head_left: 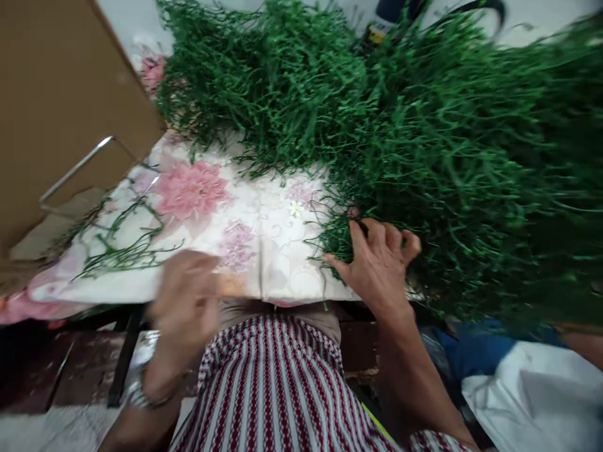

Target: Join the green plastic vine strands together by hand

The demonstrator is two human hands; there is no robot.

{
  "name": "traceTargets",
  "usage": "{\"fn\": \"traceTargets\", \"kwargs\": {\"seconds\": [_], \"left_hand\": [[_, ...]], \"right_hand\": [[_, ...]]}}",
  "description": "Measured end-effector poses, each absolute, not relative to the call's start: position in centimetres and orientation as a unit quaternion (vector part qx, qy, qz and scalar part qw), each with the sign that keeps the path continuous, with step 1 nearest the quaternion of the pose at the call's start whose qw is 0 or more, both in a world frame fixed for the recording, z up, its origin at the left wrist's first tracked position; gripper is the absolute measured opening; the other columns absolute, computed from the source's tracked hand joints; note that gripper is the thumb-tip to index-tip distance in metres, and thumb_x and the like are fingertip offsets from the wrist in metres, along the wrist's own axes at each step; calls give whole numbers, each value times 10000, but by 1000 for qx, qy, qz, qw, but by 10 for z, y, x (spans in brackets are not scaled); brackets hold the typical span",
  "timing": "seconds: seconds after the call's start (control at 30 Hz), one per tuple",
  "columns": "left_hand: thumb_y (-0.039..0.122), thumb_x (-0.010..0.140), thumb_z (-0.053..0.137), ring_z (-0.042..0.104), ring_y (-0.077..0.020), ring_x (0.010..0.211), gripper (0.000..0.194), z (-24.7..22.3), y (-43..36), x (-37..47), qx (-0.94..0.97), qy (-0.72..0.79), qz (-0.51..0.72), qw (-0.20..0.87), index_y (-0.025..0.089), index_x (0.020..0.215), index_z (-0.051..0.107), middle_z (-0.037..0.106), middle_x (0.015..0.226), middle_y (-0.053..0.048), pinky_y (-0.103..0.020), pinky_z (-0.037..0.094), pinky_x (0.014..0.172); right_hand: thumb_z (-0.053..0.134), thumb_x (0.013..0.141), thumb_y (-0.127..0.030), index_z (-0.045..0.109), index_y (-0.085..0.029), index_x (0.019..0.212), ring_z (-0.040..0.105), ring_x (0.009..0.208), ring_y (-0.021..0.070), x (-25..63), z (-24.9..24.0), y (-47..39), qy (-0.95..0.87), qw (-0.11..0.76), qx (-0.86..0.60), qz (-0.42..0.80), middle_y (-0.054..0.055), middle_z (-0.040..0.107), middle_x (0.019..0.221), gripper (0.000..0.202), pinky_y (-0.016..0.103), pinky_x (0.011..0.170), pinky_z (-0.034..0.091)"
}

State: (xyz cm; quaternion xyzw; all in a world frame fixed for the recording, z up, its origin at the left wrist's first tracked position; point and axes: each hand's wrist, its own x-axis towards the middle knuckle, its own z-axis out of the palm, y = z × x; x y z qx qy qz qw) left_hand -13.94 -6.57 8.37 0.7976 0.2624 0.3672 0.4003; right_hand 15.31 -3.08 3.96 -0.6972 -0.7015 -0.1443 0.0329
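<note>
A large pile of green plastic-looking stems (301, 94) covers the back and right of the flowered tablecloth (282, 263). My right hand (381, 263) rests on the near edge of the pile, thumb and fingers apart over a small clump of stems. Near the table's front edge, left of centre, my left hand (188, 301) is blurred by motion; whether its fingers hold anything is hidden. A few loose green stems (122, 256) lie on the cloth beyond it to the left.
A cardboard box (70, 81) stands at the left, with a bent metal wire handle or frame (78, 169) by it. Behind the pile is a dark object with a yellow label (377, 31). White fabric (532, 395) lies at the lower right.
</note>
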Motion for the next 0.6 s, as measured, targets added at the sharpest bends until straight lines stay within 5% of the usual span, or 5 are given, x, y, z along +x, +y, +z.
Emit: {"fn": "traceTargets", "kwargs": {"seconds": [0.23,0.4,0.6], "left_hand": [[403,839,499,569,-248,939,297,34,-10,15,897,244,290,227,150,968,587,608,941,-91,-381,409,806],[454,900,327,573,-226,886,468,26,2,14,939,211,237,129,70,959,588,604,934,-110,-354,430,807],[442,881,355,457,-273,1202,415,24,27,24,955,253,115,107,162,1017,629,560,1216,-100,-454,308,1037]], "right_hand": [[375,858,-251,361,-192,1350,417,1062,333,165,27,-22,-714,46,-678,-166,158,555,1173,496,484,884,214],[318,839,-353,223,-72,1402,435,1136,353,180,31,-26,-776,57,-618,-113,222,465,1267,635,487,912,342],[383,845,-332,426,-168,1306,429,1239,321,178,29,-38,-793,127,-571,-168,147,484,1304,492,469,1012,336]]}}
